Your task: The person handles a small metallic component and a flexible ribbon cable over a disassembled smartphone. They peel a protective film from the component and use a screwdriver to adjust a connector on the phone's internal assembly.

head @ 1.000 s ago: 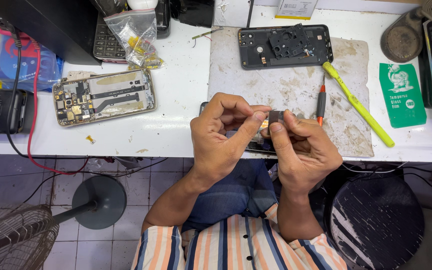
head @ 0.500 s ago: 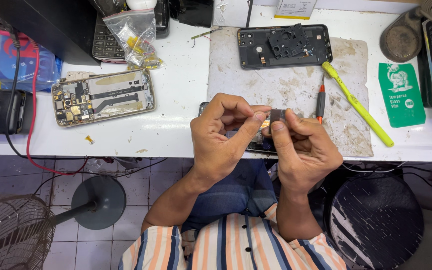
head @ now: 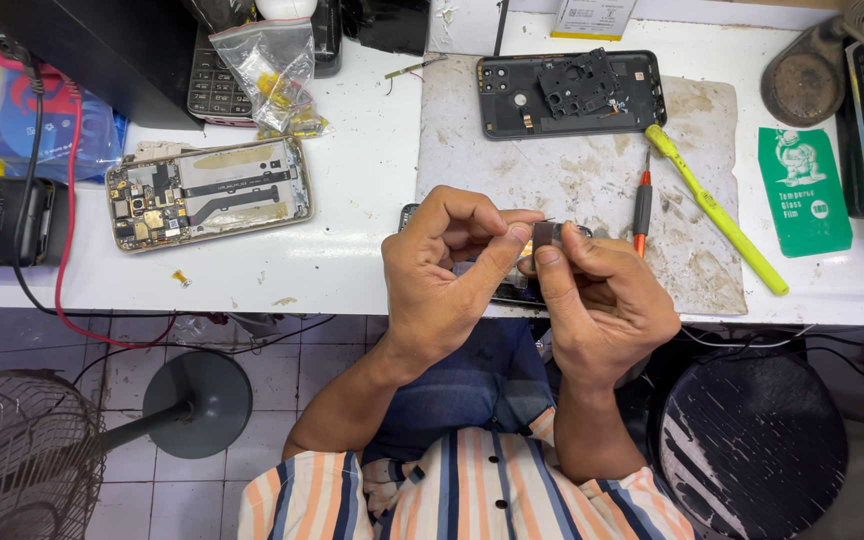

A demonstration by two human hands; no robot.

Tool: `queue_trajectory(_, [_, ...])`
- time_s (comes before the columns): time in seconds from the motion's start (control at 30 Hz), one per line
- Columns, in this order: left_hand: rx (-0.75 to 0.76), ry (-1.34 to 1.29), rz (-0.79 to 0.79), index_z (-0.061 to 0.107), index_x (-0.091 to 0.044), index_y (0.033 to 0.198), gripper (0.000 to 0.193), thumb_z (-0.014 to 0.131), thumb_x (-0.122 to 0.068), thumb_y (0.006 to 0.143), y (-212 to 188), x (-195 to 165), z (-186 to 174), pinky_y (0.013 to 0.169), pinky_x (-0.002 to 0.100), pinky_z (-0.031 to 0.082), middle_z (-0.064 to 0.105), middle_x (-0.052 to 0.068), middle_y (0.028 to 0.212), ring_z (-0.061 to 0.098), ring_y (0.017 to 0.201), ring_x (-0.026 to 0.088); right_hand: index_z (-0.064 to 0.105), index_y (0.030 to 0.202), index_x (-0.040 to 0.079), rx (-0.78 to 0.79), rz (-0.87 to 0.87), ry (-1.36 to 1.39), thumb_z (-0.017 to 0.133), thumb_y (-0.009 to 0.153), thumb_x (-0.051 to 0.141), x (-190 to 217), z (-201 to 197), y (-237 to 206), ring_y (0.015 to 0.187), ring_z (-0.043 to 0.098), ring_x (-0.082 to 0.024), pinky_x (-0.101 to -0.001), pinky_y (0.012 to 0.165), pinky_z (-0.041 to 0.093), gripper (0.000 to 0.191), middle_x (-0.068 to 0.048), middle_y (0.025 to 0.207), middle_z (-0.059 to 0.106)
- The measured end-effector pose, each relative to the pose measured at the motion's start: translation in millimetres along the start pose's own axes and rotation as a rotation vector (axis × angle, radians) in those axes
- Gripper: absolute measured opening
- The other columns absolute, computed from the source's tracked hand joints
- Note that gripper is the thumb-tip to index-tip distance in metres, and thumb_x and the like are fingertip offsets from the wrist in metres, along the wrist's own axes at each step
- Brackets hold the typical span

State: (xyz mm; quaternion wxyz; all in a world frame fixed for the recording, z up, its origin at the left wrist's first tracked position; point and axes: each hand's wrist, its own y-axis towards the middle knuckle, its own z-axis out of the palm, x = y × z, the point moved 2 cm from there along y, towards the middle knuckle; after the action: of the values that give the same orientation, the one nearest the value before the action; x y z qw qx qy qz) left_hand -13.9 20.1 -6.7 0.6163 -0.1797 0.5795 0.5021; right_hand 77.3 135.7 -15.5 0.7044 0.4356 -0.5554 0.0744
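On the white desk (head: 352, 270): an opened phone with bare circuit board (head: 209, 193) at left, a black phone back frame (head: 570, 92) on the stained grey mat (head: 592, 180), a yellow-green tool (head: 717, 208) and a red-tipped screwdriver (head: 641, 208) just beside the hands, nothing between. Left hand (head: 447, 275) and right hand (head: 602, 300) both pinched on a small dark part (head: 543, 234), held over a dark phone (head: 512, 290) at the desk edge. Farther off, a clear bag of small yellow parts (head: 267, 70) at top left and a flat green rectangular package (head: 804, 190) at right.
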Motion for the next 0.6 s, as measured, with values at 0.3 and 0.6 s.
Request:
queue_trajectory(0.3, [0.008, -0.013, -0.016, 0.057, -0.003, 0.105, 0.013, 0.069, 0.001, 0.102, 0.0, 0.0, 0.1, 0.086, 0.026, 0.066, 0.077, 0.018, 0.104, 0.077, 0.100, 0.017, 0.067, 0.109, -0.010, -0.016, -0.002, 0.014, 0.072, 0.099, -0.016, 0.3, 0.5, -0.1, 0.081, 0.074, -0.016, -0.0232, 0.072, 0.062, 0.013, -0.018, 0.101, 0.072])
queue_trajectory(0.6, [0.008, -0.011, -0.010, 0.057, -0.002, 0.105, 0.013, 0.069, 0.002, 0.102, -0.2, -0.6, 0.6, 0.088, 0.027, 0.066, 0.076, 0.017, 0.103, 0.077, 0.104, 0.019, 0.068, 0.109, -0.009, -0.018, -0.042, -0.033, 0.073, 0.098, -0.016, -0.9, 0.2, -1.2, 0.080, 0.072, -0.014, -0.0210, 0.069, 0.060, 0.014, -0.017, 0.096, 0.071])
